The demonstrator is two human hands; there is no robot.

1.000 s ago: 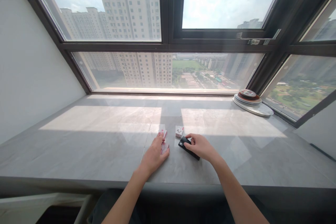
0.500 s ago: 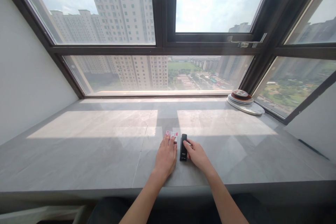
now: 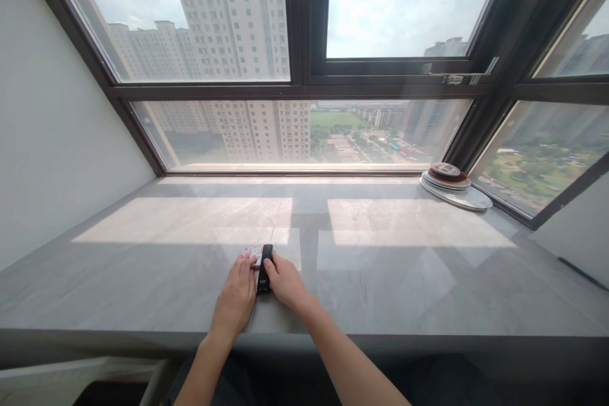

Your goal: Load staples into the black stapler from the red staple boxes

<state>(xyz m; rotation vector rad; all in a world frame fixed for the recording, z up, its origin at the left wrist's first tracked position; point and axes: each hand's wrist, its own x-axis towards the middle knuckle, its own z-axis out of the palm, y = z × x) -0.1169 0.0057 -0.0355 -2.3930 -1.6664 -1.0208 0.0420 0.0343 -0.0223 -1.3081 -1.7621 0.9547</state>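
A slim black stapler (image 3: 265, 273) stands on the grey stone sill, its long side pointing away from me. My right hand (image 3: 288, 282) grips it from the right, thumb on its top. Just to its left is a small white-and-red box (image 3: 251, 252), partly covered by fingers. My left hand (image 3: 234, 298) has its fingers closed over this box from the near side. Box and stapler lie close together; whether they touch I cannot tell.
A stack of round plates or trays (image 3: 451, 187) sits at the sill's far right corner by the window. The stone sill (image 3: 380, 279) ends in a front edge close to me. Dark window frames (image 3: 295, 92) rise behind it, and a white wall (image 3: 57, 127) borders the left.
Both hands have moved left along the sill, with the stapler and the box. The gap between stapler and box has narrowed. My view has shifted slightly left.
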